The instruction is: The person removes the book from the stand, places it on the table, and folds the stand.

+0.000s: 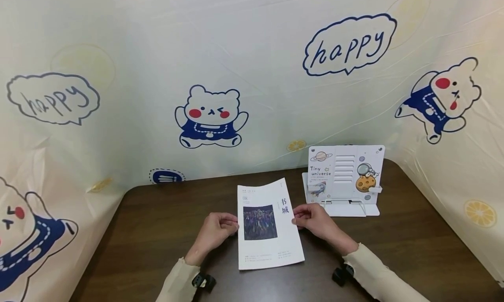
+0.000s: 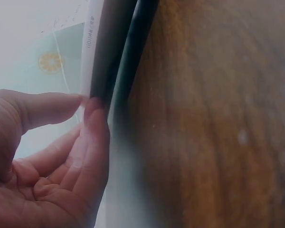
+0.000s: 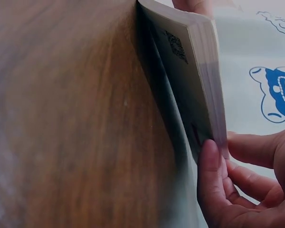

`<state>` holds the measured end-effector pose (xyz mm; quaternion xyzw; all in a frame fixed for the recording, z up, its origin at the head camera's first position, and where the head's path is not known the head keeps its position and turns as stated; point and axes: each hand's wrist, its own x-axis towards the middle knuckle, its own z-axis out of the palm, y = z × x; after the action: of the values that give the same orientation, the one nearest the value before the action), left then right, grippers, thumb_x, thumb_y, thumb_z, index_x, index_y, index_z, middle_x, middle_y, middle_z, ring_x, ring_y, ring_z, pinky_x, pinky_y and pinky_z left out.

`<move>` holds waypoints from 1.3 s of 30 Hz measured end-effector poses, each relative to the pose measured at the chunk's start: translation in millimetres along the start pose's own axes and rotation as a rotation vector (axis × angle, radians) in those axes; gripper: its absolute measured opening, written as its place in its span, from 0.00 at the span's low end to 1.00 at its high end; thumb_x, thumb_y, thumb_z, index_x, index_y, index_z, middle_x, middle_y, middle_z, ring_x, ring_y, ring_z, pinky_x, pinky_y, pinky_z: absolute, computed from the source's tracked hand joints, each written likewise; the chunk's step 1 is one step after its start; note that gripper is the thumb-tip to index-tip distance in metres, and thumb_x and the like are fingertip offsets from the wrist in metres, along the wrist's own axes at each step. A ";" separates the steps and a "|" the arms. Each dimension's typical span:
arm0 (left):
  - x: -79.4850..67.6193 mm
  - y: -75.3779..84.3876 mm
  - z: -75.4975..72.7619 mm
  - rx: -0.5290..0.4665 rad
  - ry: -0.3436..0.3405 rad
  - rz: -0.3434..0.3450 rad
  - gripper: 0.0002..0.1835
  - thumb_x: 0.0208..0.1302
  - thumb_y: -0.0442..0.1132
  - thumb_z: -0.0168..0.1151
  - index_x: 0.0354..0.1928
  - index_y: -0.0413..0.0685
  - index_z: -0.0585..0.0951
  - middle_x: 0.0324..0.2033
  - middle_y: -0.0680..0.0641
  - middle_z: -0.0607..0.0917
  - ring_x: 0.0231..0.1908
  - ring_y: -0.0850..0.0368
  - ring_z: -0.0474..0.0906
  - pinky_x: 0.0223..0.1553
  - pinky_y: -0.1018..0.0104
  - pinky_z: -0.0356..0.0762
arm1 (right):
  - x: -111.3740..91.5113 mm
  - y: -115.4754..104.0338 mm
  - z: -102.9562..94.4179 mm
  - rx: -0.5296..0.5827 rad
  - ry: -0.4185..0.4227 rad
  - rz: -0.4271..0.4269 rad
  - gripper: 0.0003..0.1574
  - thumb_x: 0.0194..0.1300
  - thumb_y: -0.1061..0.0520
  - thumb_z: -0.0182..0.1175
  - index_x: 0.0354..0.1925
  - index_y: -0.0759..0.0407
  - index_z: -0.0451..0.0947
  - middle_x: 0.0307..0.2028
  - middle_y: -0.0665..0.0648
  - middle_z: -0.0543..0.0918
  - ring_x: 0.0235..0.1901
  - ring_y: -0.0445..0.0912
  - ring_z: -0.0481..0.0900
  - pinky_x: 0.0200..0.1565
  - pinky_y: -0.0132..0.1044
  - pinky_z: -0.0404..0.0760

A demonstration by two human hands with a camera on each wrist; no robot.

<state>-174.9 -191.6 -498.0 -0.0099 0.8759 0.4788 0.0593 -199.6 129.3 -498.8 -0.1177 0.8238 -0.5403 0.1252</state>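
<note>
A white paperback book [image 1: 260,254] with a dark picture on its cover is held between both hands over the brown table. My left hand [image 1: 218,230] pinches its left edge, thumb in front and fingers behind, as the left wrist view shows at the spine [image 2: 89,57]. On the opposite side my right hand [image 1: 315,221] pinches the page edge. In the right wrist view the page block [image 3: 211,80] and a printed code [image 3: 176,46] on the back cover show. The book's lower end tilts toward me, with a dark shadow under it.
A white book stand [image 1: 344,179] with a space print stands behind and to the right of the right hand. The wooden table [image 1: 157,232] reaches back to a pale curtain [image 1: 275,96] printed with bears. Black wrist straps [image 1: 204,282] sit on both sleeves.
</note>
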 end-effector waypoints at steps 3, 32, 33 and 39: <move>0.8 -1.9 -0.7 0.012 -0.019 0.005 0.07 0.63 0.31 0.72 0.42 0.39 0.89 0.36 0.44 0.91 0.34 0.58 0.87 0.34 0.67 0.87 | 0.5 1.1 -0.5 0.013 -0.023 0.005 0.15 0.66 0.67 0.66 0.50 0.75 0.83 0.37 0.63 0.88 0.34 0.44 0.83 0.36 0.38 0.89; -1.4 1.1 -6.5 0.052 -0.109 -0.001 0.08 0.67 0.31 0.66 0.45 0.34 0.87 0.32 0.45 0.90 0.29 0.58 0.85 0.32 0.66 0.87 | -1.1 0.7 -3.8 -0.078 -0.127 0.060 0.19 0.67 0.63 0.66 0.52 0.76 0.82 0.35 0.60 0.87 0.31 0.43 0.84 0.37 0.38 0.90; -1.6 1.1 -6.7 0.051 -0.109 -0.002 0.08 0.67 0.31 0.66 0.45 0.34 0.87 0.32 0.45 0.90 0.29 0.58 0.85 0.32 0.66 0.87 | -1.3 0.3 -3.9 -0.075 -0.127 0.065 0.19 0.67 0.63 0.66 0.53 0.76 0.82 0.35 0.60 0.87 0.31 0.44 0.84 0.37 0.38 0.90; -2.7 0.5 -7.6 0.045 -0.114 -0.022 0.09 0.68 0.32 0.66 0.46 0.34 0.87 0.32 0.44 0.90 0.31 0.57 0.85 0.34 0.64 0.88 | -1.4 0.0 -4.7 -0.070 -0.135 0.088 0.20 0.68 0.62 0.66 0.53 0.75 0.82 0.35 0.59 0.87 0.32 0.44 0.84 0.38 0.38 0.91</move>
<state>-173.1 -197.8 -493.2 0.0090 0.8815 0.4580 0.1144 -199.9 133.8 -496.8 -0.1217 0.8362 -0.4960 0.1999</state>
